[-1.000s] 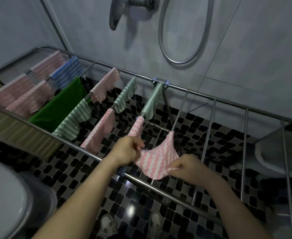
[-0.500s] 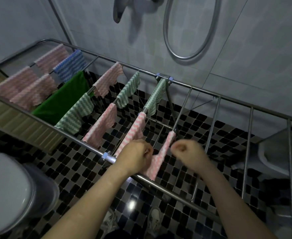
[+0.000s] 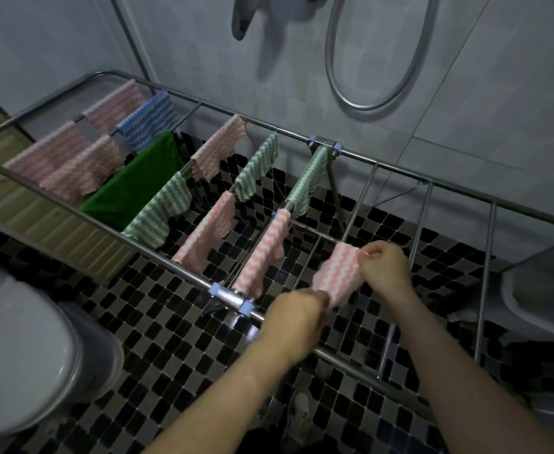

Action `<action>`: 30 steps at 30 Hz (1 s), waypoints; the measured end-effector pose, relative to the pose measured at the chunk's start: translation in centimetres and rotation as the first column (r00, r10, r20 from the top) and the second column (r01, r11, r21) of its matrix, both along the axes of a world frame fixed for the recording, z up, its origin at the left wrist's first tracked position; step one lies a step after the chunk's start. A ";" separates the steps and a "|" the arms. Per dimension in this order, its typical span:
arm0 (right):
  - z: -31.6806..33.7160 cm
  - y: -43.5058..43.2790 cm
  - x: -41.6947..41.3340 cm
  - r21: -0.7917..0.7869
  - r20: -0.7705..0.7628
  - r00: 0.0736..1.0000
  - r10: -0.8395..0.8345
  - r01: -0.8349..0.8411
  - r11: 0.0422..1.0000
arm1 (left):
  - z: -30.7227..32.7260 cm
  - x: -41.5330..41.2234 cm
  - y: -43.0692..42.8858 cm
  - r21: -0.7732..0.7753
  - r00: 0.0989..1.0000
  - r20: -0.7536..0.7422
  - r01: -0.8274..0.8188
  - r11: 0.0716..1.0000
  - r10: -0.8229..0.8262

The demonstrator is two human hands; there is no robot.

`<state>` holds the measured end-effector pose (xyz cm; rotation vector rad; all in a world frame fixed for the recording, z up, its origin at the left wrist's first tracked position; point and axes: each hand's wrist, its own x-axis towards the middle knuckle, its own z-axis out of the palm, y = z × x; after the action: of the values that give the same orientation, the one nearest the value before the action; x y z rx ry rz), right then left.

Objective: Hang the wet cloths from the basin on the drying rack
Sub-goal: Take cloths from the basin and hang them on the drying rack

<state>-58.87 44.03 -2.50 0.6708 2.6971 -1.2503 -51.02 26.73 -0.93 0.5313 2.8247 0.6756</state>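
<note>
Head view showed the pink cloth (image 3: 337, 276) over a drying rack (image 3: 383, 163) bar between the left hand (image 3: 296, 317) and right hand (image 3: 385, 268), each pinching a corner, which seemed the best hold for something so soft and floppy.

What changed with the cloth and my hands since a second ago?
The pink striped cloth, then sagging between both hands, now lies draped over a rack rod. The right hand pinches its far end, the left hand its near end. Other cloths hang unchanged.
</note>
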 end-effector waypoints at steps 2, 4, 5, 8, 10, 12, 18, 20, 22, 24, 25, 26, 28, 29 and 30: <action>0.2 -0.3 0.1 0.018 -0.032 0.999 0.023 -0.022 1.000 | 0.1 0.4 -0.1 0.010 1.000 -0.016 0.023 1.000 -0.023; 0.5 -0.7 0.1 0.010 -0.074 0.996 0.040 -0.039 0.999 | 0.1 0.7 -0.7 0.048 0.998 -0.057 -0.020 0.999 0.023; 0.7 -0.9 0.1 -0.004 -0.088 0.995 0.049 -0.049 0.999 | 0.0 0.7 -1.1 0.046 0.995 -0.081 -0.052 0.998 0.056; 0.8 -1.2 0.0 -0.053 -0.083 0.985 0.150 -0.155 0.986 | 0.0 0.9 -2.2 -0.040 0.990 -0.049 -0.136 0.990 0.134; 0.7 -1.5 0.3 -0.032 -0.075 0.945 0.318 -0.321 0.947 | 0.0 1.4 -2.3 -0.051 0.986 0.006 -0.167 0.985 0.168; 0.7 -1.6 0.3 0.102 -0.061 0.867 0.494 -0.487 0.868 | 0.3 1.7 -2.1 -0.012 0.980 0.032 -0.196 0.981 0.196; 1.4 -0.9 -1.4 0.331 -0.061 0.728 0.683 -0.630 0.702 | 0.5 3.1 -0.9 0.024 0.930 0.035 -0.366 0.930 0.365; 1.4 -1.2 -1.7 0.357 -0.101 0.719 0.687 -0.619 0.700 | 0.3 3.7 -0.7 0.024 0.898 0.009 -0.439 0.898 0.439; 1.4 -1.5 -2.0 0.377 -0.127 0.713 0.689 -0.608 0.699 | 0.4 4.0 -0.4 0.052 0.872 -0.031 -0.486 0.872 0.488; 1.3 -1.7 -2.1 0.378 -0.103 0.685 0.721 -0.643 0.665 | 0.2 4.2 -0.2 0.067 0.865 -0.068 -0.493 0.867 0.497; 1.3 -1.9 -2.0 0.378 -0.070 0.648 0.758 -0.686 0.621 | 0.1 4.5 -0.1 0.065 0.863 -0.055 -0.499 0.864 0.502; 1.2 -2.1 -1.8 0.384 -0.035 0.604 0.796 -0.728 0.569 | 0.1 4.7 0.2 0.063 0.859 -0.027 -0.509 0.859 0.511; 1.5 -2.0 -1.6 0.404 0.032 0.540 0.841 -0.777 0.483 | 0.0 4.8 0.7 0.066 0.848 0.018 -0.530 0.846 0.530; 1.6 -2.2 -1.4 0.420 0.061 0.504 0.862 -0.796 0.436 | -0.1 5.0 0.9 0.079 0.828 0.035 -0.560 0.825 0.559; 1.8 -2.1 -1.4 0.434 0.076 0.491 0.868 -0.800 0.414 | -0.2 4.9 1.0 0.092 0.816 0.037 -0.578 0.811 0.577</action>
<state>-60.22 41.92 -0.70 -0.8135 2.7372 -0.4379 -46.15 27.76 -1.08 -0.3569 2.9526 0.9123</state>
